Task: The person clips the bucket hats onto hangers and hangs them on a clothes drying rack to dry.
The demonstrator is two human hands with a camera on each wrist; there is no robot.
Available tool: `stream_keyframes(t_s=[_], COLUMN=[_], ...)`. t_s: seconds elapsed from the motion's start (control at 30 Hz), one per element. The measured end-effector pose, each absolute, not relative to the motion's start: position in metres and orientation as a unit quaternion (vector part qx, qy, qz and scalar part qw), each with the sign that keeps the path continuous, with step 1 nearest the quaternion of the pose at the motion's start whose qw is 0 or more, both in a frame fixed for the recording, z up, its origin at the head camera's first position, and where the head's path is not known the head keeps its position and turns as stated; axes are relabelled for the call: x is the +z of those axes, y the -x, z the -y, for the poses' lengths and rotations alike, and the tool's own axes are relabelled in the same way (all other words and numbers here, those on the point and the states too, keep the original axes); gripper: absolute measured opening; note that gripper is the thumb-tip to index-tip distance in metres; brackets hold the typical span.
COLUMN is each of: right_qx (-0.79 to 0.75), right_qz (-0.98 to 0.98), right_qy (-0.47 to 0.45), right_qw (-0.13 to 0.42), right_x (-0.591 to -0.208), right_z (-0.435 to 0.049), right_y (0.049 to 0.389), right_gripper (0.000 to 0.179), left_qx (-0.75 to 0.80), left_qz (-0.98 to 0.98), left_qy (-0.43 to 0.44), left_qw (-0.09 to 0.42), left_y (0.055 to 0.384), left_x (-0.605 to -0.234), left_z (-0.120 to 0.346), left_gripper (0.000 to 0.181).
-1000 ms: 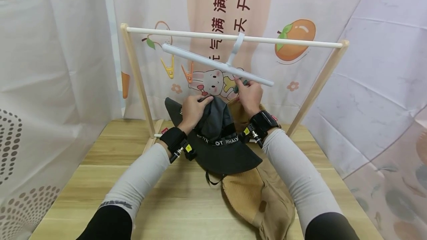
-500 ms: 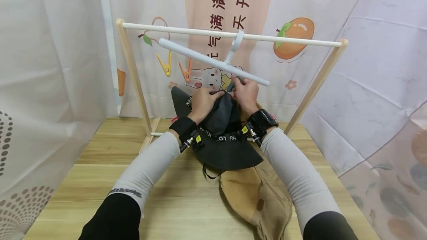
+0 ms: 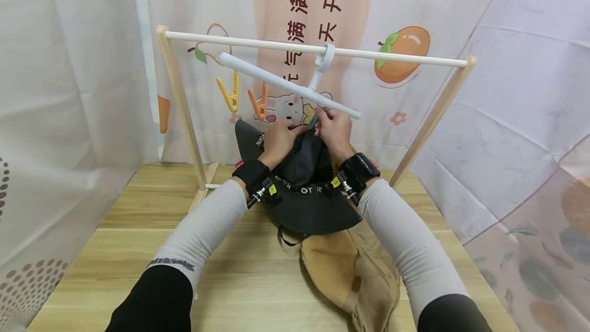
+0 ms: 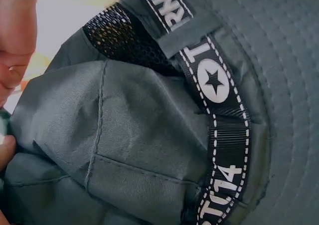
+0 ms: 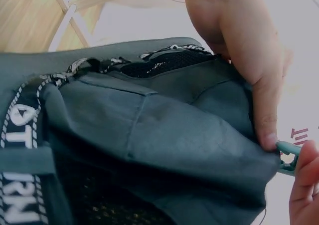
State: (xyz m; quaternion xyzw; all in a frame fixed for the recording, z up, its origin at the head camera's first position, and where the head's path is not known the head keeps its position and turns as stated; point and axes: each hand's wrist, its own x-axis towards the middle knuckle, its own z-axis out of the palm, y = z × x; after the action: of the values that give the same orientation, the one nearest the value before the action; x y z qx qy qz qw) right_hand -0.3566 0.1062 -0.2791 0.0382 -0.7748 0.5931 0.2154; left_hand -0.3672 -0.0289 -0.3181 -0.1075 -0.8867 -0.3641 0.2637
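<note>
Wood table (image 3: 249,281), printed curtain (image 3: 115,91) behind. White hanger (image 3: 276,82) hooked on rack rail (image 3: 392,56), tilted in head view; yellow clip (image 3: 232,101) and orange clip (image 3: 260,106) below its left half. Dark hat (image 3: 309,214) under hanger, brim overlapping tan cloth (image 3: 332,260). Left hand (image 3: 278,140) pinching hat crown. Right hand (image 3: 334,129) pinching green clip (image 5: 291,150), tip at crown edge beside left thumb. Can't tell if it's biting fabric.
</note>
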Motion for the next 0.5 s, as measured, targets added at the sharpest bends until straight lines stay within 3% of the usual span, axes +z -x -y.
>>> stream_keyframes(t_s=[0.23, 0.5], right_qx=[0.6, 0.553], right_qz=[0.772, 0.807], right_qy=[-0.053, -0.068], right_qw=[0.202, 0.194], right_x=[-0.281, -0.29], right_z=[-0.107, -0.114], right_y=[0.353, 0.349], right_gripper=[0.035, 0.04], left_qx=[-0.406, -0.435], left_qz=[0.868, 0.859], left_qy=[0.106, 0.106], left_qw=[0.265, 0.249], left_y=[0.367, 0.367], left_x=[-0.315, -0.322], left_z=[0.03, 0.034], left_gripper=[0.05, 0.033])
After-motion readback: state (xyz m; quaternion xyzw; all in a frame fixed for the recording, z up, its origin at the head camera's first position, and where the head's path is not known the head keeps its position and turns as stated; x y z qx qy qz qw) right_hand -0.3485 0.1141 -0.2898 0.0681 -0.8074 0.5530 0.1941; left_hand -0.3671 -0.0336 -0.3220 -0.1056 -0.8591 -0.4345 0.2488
